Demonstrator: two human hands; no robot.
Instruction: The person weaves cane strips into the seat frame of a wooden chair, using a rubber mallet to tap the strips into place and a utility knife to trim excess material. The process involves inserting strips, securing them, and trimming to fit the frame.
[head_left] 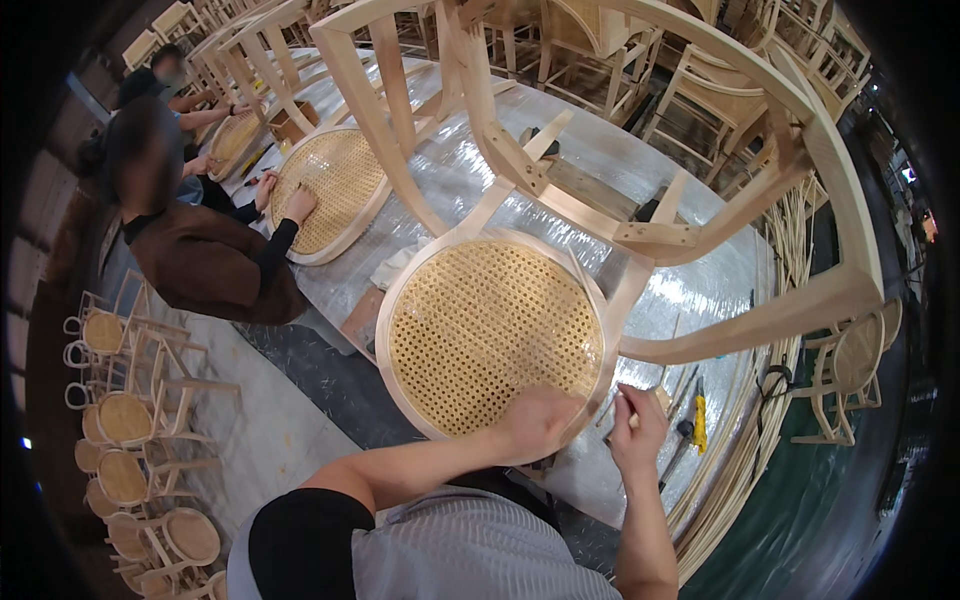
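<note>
A round woven cane panel (480, 330) sits in a pale wooden chair frame (390, 372) laid on the table, close to my body. At the near right of its rim is my left hand (543, 425), smeared by motion, so its fingers are hard to read. Just right of the rim I hold up my right hand (640, 425), fingers pinched together; what they hold is too small to make out. A thin pale strip (588, 285) runs along the panel's far right edge. Right of my right hand lies a yellow-handled tool (700, 420).
Long cane strips (735, 490) lie bundled along the table's right edge. The frame's legs and curved rail (745, 320) rise over the far side. At left, a co-worker (195, 240) handles another cane panel (335, 190). Several chairs (125, 420) stand on the floor.
</note>
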